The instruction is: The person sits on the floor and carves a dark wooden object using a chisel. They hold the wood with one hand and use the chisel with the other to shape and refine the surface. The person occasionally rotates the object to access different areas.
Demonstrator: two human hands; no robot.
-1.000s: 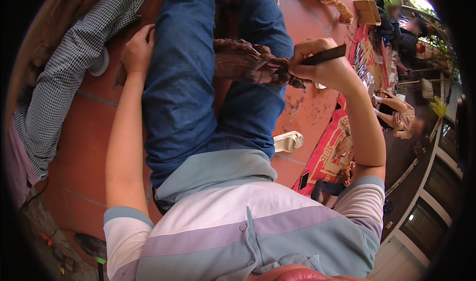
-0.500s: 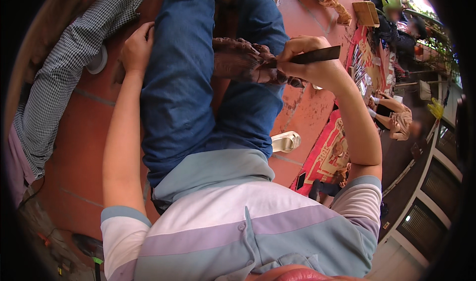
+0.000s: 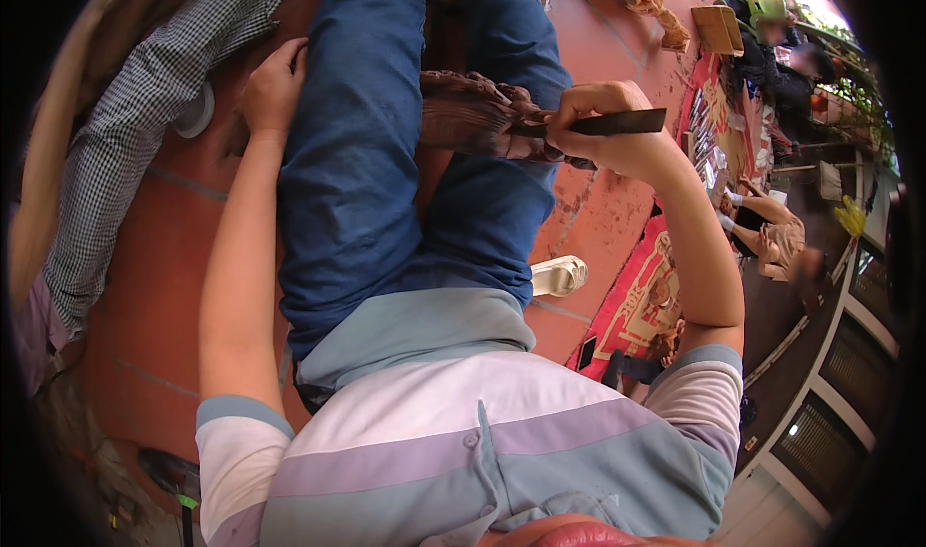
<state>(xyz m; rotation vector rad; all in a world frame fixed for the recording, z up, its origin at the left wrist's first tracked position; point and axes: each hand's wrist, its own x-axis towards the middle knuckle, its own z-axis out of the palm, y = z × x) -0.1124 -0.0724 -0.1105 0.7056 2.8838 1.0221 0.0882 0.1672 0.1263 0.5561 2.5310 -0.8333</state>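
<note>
My right hand (image 3: 600,127) is closed around a flat, dark, strip-like tool (image 3: 622,123) with a slanted rear end. The tool's front end meets a dark brown carved wooden piece (image 3: 473,118) with a rippled, knobbly surface. This carving lies across the gap between my legs, its right end resting over my right leg; my fingers cover part of that end. My left hand (image 3: 273,94) is at the outer side of my left leg, near the knee, fingers curled in. Whatever may be inside those fingers is hidden.
Close on my left are a person's checkered-cloth leg (image 3: 145,103) and bare arm (image 3: 58,103). A pale slipper (image 3: 559,276) lies on the red tile floor (image 3: 154,258) right of my hip. Farther right are a red patterned mat (image 3: 632,291), several hand tools (image 3: 696,127) and a seated person (image 3: 776,233).
My right hand and the tool have shifted slightly down and to the right. The bare arm of the person on my left now shows more in view.
</note>
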